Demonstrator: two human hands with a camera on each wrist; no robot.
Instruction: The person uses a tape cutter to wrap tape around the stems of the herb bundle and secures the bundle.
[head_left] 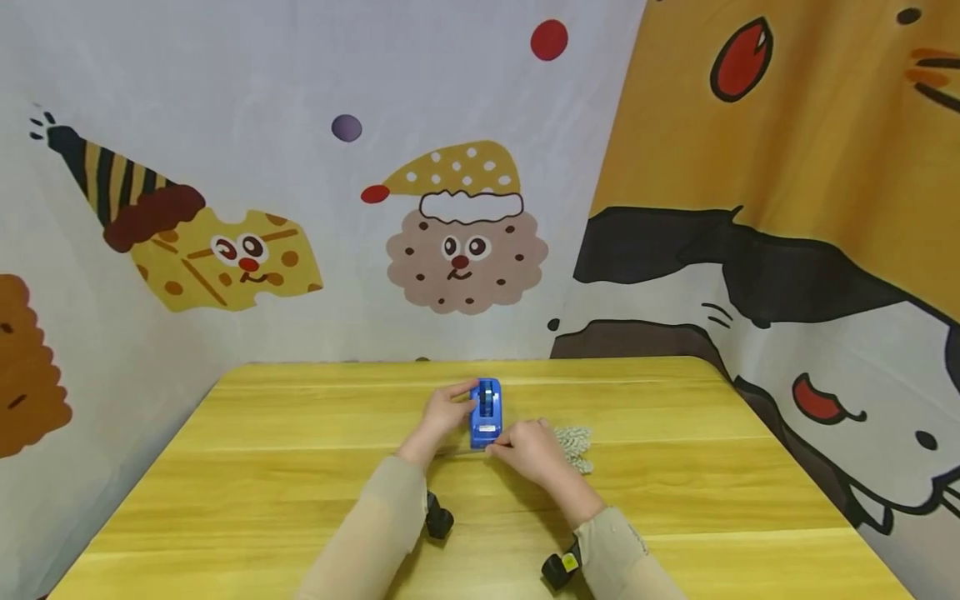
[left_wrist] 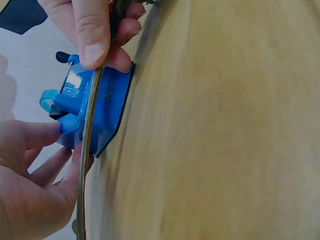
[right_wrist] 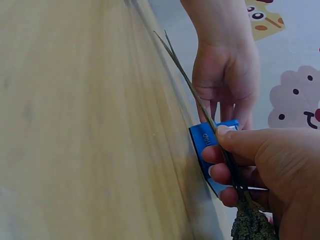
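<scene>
On the table (head_left: 315, 467) stands a blue tape dispenser (head_left: 486, 438) with a roll of tape in its middle. My left hand (head_left: 444, 414) grips its left side; in the left wrist view the thumb and fingers lie about one end of the dispenser (left_wrist: 109, 112). My right hand (head_left: 534, 450) pinches the thin stems of a dried plant sprig between thumb and fingers, just in front of the dispenser. The pale green, knobbly heads of the sprig (head_left: 576, 450) stick out to the right of that hand. In the right wrist view its bare stems (right_wrist: 192, 90) cross in front of the dispenser.
Black wrist cameras (head_left: 438, 518) sit below both forearms. Behind the table hangs a cloth (head_left: 300, 75) with cartoon food and animal prints, close to the table's back edge.
</scene>
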